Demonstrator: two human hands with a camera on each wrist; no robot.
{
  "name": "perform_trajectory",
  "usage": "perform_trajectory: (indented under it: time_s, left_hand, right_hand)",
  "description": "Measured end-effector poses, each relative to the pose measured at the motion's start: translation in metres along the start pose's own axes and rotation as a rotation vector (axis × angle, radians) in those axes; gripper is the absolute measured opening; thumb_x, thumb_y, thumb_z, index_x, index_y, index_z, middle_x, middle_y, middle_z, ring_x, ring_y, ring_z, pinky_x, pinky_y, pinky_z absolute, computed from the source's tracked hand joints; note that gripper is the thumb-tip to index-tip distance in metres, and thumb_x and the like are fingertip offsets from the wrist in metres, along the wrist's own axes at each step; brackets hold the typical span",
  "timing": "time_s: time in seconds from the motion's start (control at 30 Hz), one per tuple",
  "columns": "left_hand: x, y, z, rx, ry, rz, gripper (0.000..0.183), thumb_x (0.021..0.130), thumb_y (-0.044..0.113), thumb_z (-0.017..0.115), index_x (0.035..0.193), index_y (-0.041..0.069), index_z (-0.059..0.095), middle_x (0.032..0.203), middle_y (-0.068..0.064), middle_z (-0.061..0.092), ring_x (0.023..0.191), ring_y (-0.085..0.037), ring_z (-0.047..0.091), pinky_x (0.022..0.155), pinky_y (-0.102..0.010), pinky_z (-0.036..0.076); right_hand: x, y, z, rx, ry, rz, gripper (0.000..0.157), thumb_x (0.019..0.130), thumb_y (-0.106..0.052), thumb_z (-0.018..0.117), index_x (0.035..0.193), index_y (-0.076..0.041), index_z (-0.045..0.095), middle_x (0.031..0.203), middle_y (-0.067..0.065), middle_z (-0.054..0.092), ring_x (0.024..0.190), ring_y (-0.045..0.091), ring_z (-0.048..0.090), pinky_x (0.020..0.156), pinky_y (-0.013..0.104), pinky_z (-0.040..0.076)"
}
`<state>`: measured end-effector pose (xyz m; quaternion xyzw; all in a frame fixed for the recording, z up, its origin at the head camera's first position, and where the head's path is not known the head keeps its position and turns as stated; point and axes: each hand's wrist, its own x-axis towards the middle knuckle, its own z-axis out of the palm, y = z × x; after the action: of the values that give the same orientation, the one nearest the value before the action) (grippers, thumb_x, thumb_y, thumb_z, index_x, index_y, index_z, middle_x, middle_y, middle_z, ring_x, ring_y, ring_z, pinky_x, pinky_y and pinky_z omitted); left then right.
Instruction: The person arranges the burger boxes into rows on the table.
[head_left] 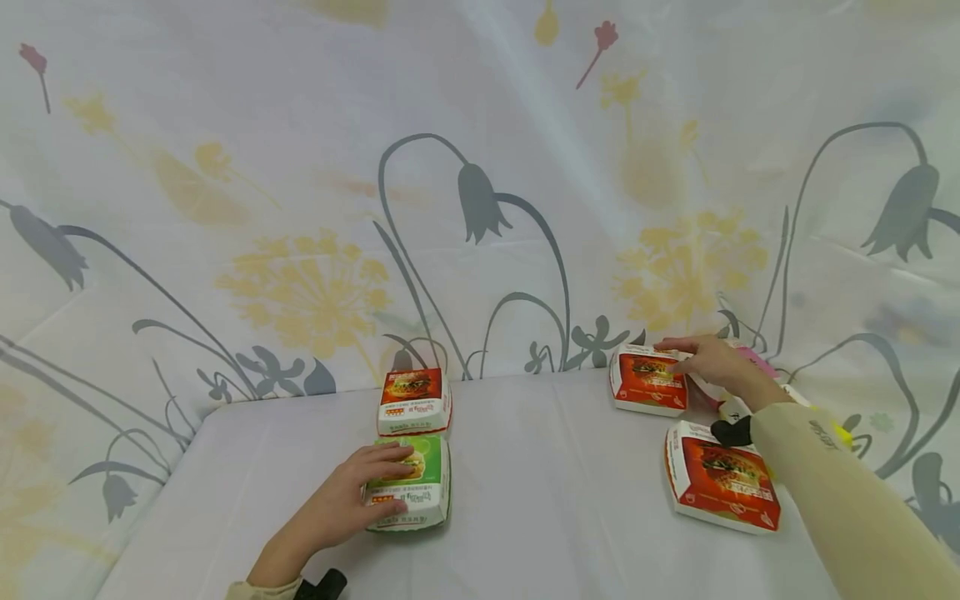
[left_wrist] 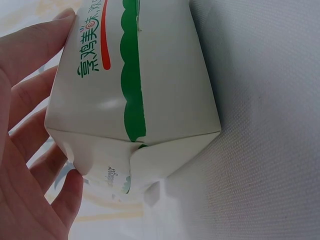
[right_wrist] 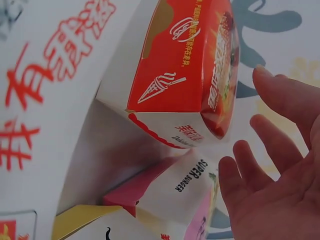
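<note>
Loose left hand [head_left: 348, 496] touches green box [head_left: 429, 483]; spread right hand [head_left: 712, 365] perhaps touches red box [head_left: 647, 387].

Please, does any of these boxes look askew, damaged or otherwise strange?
Slightly, yes: at the right, the nearer red box sits turned, its edges slanting more than those of the farther red box. I see no spill or clear damage.

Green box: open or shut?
Shut. In the left wrist view, the green box has its lid's scalloped green edge lying against the base. Contents: can't tell.
</note>
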<state>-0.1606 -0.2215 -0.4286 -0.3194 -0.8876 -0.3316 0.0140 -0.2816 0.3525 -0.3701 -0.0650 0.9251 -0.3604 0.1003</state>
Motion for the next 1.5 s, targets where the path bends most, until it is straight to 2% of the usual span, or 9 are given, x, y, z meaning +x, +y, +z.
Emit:
perform_trajectory:
  time_s: [0.1,0.23,0.37,0.67,0.83,1.03,1.2,1.37,1.5]
  left_hand:
    - [0.0,0.0,0.0,0.007,0.004,0.008,0.044,0.086,0.043,0.076,0.125,0.023,0.071,0.142,0.004,0.056,0.133,-0.027,0.047,0.104,-0.056,0.04]
    - [0.0,-0.001,0.001,0.015,0.012,0.01,0.044,0.084,0.042,0.077,0.124,0.024,0.071,0.142,0.005,0.056,0.133,-0.025,0.047,0.104,-0.055,0.04]
    - [0.0,-0.002,0.002,0.023,0.022,0.009,0.045,0.083,0.042,0.078,0.124,0.025,0.071,0.142,0.006,0.056,0.133,-0.024,0.047,0.104,-0.055,0.041]
    - [-0.002,-0.003,0.004,0.036,0.025,0.025,0.047,0.084,0.042,0.078,0.126,0.023,0.07,0.142,0.006,0.055,0.133,-0.023,0.047,0.103,-0.054,0.041]
    - [-0.002,-0.004,0.004,0.037,0.024,0.029,0.047,0.085,0.043,0.077,0.126,0.023,0.069,0.143,0.006,0.055,0.133,-0.022,0.046,0.104,-0.054,0.041]
    - [-0.001,-0.004,0.004,0.038,0.034,0.048,0.045,0.086,0.043,0.076,0.126,0.023,0.069,0.142,0.005,0.056,0.132,-0.024,0.047,0.102,-0.054,0.041]
    - [-0.002,-0.003,0.004,0.039,0.035,0.035,0.046,0.085,0.043,0.077,0.125,0.023,0.07,0.142,0.006,0.056,0.132,-0.023,0.047,0.102,-0.054,0.042]
    - [-0.001,-0.001,0.003,0.047,0.037,0.04,0.045,0.086,0.043,0.076,0.125,0.022,0.07,0.141,0.005,0.056,0.131,-0.025,0.048,0.101,-0.055,0.042]
    - [-0.001,0.0,0.003,0.038,0.03,0.027,0.046,0.085,0.043,0.077,0.125,0.022,0.07,0.141,0.006,0.056,0.132,-0.025,0.048,0.102,-0.055,0.042]
  right_hand:
    - [0.004,0.003,0.002,-0.041,-0.006,0.008,0.053,0.091,-0.009,0.065,0.141,0.004,0.051,0.149,0.036,0.033,0.135,0.058,0.027,0.106,0.07,0.025]
    - [0.006,0.006,0.005,-0.096,-0.007,0.0,0.05,0.09,-0.008,0.067,0.138,0.003,0.055,0.141,0.039,0.042,0.128,0.055,0.038,0.104,0.066,0.032]
    - [0.004,0.004,0.008,-0.127,-0.001,-0.009,0.05,0.089,-0.008,0.068,0.137,0.001,0.057,0.137,0.039,0.046,0.123,0.054,0.043,0.102,0.065,0.035]
    - [-0.001,-0.008,0.015,-0.155,-0.015,-0.003,0.056,0.089,-0.01,0.067,0.141,0.002,0.051,0.139,0.04,0.043,0.121,0.052,0.046,0.097,0.065,0.039]
    - [-0.001,-0.011,0.018,-0.153,-0.045,0.026,0.057,0.09,-0.015,0.068,0.144,-0.003,0.05,0.142,0.036,0.042,0.12,0.048,0.046,0.094,0.065,0.041]
    - [0.002,-0.015,0.025,-0.113,-0.056,-0.036,0.056,0.089,-0.011,0.071,0.14,0.0,0.053,0.143,0.037,0.042,0.128,0.054,0.04,0.101,0.067,0.035]
    - [0.006,-0.026,0.031,-0.119,-0.081,-0.035,0.054,0.089,-0.012,0.071,0.14,0.0,0.055,0.14,0.034,0.047,0.129,0.054,0.039,0.104,0.068,0.03]
    - [0.015,-0.033,0.041,-0.193,-0.074,-0.099,0.052,0.087,-0.013,0.073,0.135,0.0,0.059,0.136,0.031,0.052,0.125,0.052,0.045,0.101,0.065,0.037]
    - [0.02,-0.041,0.052,-0.193,-0.07,-0.102,0.05,0.087,-0.015,0.074,0.134,-0.003,0.062,0.137,0.029,0.053,0.124,0.05,0.046,0.098,0.064,0.04]
